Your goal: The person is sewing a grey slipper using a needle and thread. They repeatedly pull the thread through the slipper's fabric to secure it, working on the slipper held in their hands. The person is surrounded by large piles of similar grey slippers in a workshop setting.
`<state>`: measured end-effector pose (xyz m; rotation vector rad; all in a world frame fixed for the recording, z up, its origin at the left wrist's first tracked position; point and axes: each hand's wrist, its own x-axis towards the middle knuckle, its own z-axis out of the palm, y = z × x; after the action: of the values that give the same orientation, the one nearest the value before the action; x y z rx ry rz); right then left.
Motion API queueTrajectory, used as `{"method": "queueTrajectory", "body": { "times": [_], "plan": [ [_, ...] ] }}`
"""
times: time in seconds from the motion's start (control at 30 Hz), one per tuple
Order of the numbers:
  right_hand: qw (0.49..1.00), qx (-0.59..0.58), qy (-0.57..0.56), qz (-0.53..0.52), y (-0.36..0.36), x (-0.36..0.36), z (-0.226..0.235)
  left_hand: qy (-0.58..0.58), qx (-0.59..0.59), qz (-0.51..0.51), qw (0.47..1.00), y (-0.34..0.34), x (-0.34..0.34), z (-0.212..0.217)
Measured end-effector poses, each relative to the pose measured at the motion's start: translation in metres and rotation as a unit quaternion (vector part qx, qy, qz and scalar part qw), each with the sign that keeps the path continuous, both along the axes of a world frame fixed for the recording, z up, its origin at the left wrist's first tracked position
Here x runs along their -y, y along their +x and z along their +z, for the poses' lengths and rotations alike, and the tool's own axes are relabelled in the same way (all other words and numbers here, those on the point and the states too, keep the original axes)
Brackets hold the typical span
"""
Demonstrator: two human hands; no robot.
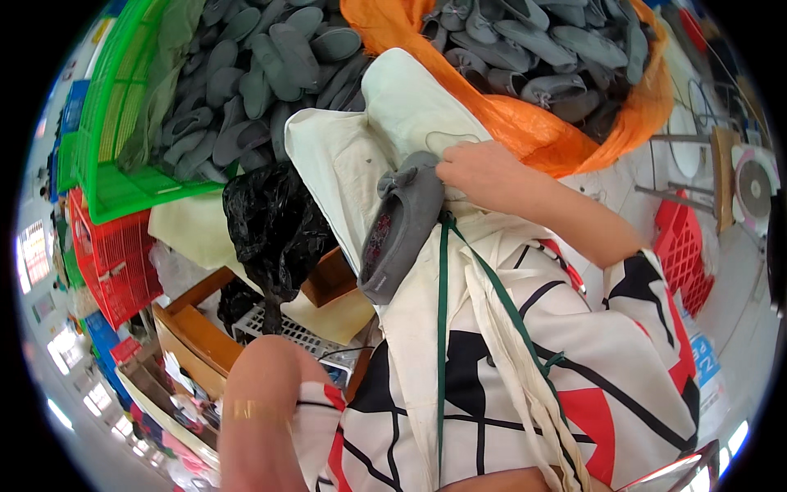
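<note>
A grey slip-on shoe (402, 221) with a small bow rests on the off-white cloth (344, 156) over my lap, toe up and its patterned insole showing. My right hand (479, 174) is closed at the shoe's toe, its fingertips pressed against the right side. A thin, clear loop (451, 138) shows just above these fingers; I cannot make out what it is. My left arm (266, 402) is bent at the lower left, with a strip of clear tape round it, and runs out at the lower edge. Its hand is out of the picture.
Many grey shoes fill a green crate (90, 156) at the far left and an orange sack (566, 152) at the far right. A black plastic bag (270, 221) hangs left of my lap, above a wooden drawer (201, 328). A red crate (115, 262) stands farther left.
</note>
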<state>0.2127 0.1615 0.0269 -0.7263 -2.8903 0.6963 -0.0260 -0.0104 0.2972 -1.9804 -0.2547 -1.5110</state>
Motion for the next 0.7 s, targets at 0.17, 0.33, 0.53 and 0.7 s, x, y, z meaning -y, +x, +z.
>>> {"method": "queueTrajectory", "body": {
  "times": [0.17, 0.33, 0.53, 0.7],
  "plan": [
    [0.997, 0.042, 0.021, 0.062, -0.023, 0.002, 0.001, -0.03, -0.085, -0.086, 0.992, 0.001, 0.056, -0.002],
    [0.999, 0.004, 0.027, -0.019, -0.018, 0.01, 0.029, -0.041, -0.059, -0.108, 0.991, -0.001, 0.055, -0.016],
    [0.988, 0.076, -0.132, -0.032, -0.007, 0.036, 0.03, -0.056, -0.031, -0.128, 0.99, -0.002, 0.052, -0.025],
    [0.964, 0.185, -0.189, -0.041, -0.016, 0.044, 0.014, -0.064, -0.022, -0.134, 0.989, 0.001, 0.056, -0.024]
  ]
}}
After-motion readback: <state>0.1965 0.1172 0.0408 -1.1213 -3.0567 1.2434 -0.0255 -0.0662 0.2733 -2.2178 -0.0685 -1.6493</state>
